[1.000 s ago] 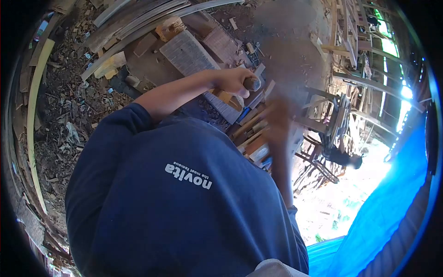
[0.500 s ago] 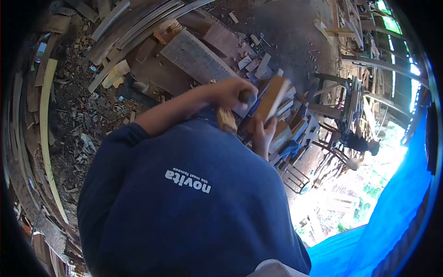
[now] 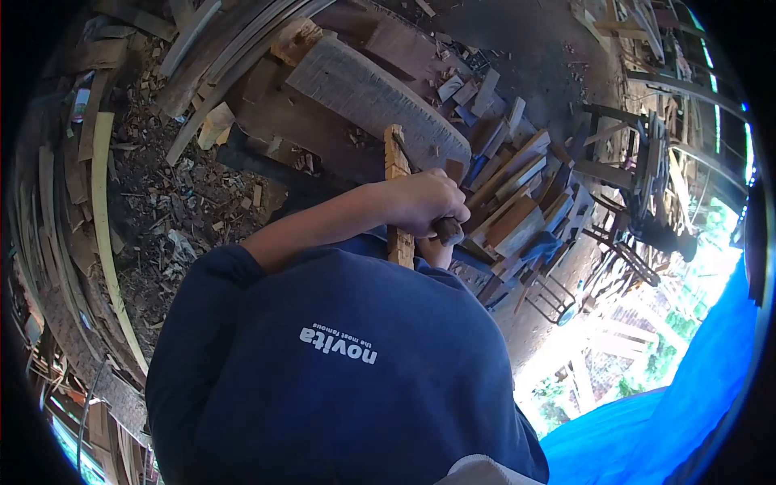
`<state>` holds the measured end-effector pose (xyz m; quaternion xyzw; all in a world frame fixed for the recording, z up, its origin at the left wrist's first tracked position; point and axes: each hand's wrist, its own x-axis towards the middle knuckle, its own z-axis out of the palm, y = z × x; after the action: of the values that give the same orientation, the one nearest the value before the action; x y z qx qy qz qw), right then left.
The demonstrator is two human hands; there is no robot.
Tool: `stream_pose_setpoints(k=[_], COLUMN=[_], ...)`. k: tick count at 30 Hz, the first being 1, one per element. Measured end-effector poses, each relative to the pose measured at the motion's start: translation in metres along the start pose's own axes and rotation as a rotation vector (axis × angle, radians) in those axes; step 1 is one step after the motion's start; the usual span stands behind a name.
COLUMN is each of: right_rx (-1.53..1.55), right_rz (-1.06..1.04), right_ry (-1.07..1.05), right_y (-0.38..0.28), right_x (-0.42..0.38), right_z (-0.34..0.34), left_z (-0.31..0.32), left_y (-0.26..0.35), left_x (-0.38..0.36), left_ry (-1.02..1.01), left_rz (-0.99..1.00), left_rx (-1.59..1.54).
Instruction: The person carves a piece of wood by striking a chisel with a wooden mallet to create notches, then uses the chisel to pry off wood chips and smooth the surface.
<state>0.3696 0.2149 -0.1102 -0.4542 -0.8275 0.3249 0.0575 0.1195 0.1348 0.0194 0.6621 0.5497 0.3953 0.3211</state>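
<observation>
My left hand [image 3: 424, 202] is closed round a dark tool handle [image 3: 449, 231]; a flat brown end [image 3: 455, 171] shows just above the fist. Behind and beside this hand, a light notched strip of wood [image 3: 396, 162] runs down to my chest. My right hand [image 3: 436, 253] is mostly hidden below the left one, close to the strip's lower part, and its fingers cannot be made out. Beyond both hands lies a thick grey rough-sawn plank [image 3: 376, 97].
Cut wooden blocks [image 3: 517, 218] are heaped to the right of my hands. Long boards [image 3: 234, 56] lie at upper left, above ground littered with chips [image 3: 210, 194]. A blue tarp [image 3: 647, 428] hangs at lower right, near a metal frame [image 3: 554, 301].
The brown block that my right hand held up is no longer in that hand. My right hand has drawn in behind the left, and the notched strip now shows at greater length.
</observation>
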Motion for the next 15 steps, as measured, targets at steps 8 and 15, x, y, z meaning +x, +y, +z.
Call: stream_pose_setpoints(k=[8, 15], right_rx=[-0.033, 0.799], right_rz=[0.015, 0.626], right_ry=[0.047, -0.413], right_y=[-0.016, -0.145], right_x=[0.057, 0.069], right_z=[0.025, -0.088], left_z=[0.008, 0.006], left_y=[0.018, 0.030], left_x=[-0.011, -0.020], left_ry=[0.088, 0.072], left_rz=[-0.298, -0.412], left_rx=[-0.008, 0.013])
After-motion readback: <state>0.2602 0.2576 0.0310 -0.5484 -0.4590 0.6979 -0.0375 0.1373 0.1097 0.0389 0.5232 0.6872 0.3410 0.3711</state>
